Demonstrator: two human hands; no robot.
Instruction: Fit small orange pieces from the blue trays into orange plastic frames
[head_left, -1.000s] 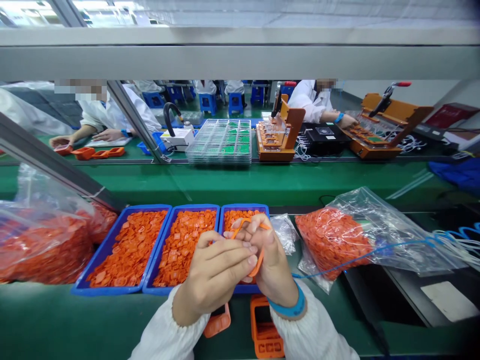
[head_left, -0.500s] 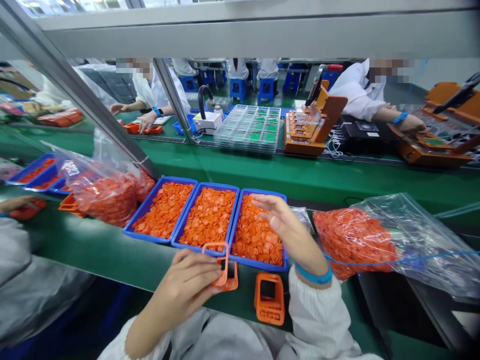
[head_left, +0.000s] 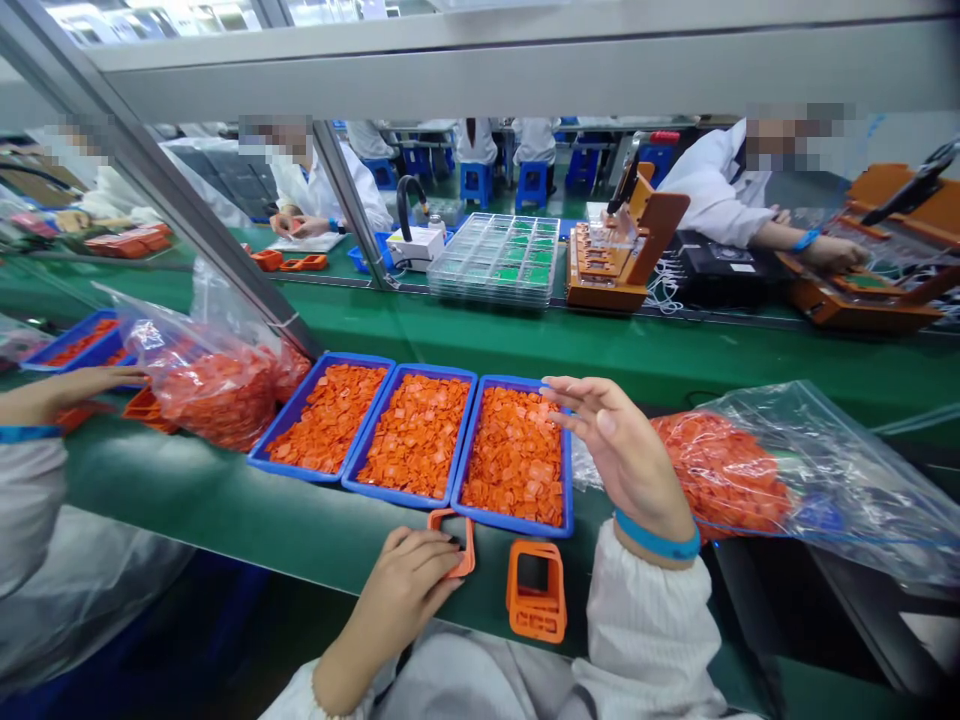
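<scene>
My left hand [head_left: 412, 580] is closed on an orange plastic frame [head_left: 468, 545] low over the green bench, just in front of the trays. Its fingers cover part of the frame. My right hand [head_left: 630, 450] is raised beside the right-hand blue tray [head_left: 568, 460], fingers apart with nothing visible in them. That tray is full of small orange plastic pieces [head_left: 514, 455]. More such pieces fill a middle blue tray [head_left: 471, 410] and a left blue tray [head_left: 259, 458]. Stacked orange frames [head_left: 538, 625] lie on the bench between my two forearms.
A clear bag of orange parts [head_left: 727, 470] lies at the right, another bag [head_left: 217, 390] at the left. A co-worker's hand [head_left: 82, 390] reaches in from the left. Across the bench stand clear compartment trays [head_left: 495, 260] and an orange fixture [head_left: 615, 250]. A metal post [head_left: 180, 190] slants down.
My left hand has moved right and down with the orange frame. My right hand has moved right, away from over the right-hand tray. The neighbour's hand at left has reached toward the bag.
</scene>
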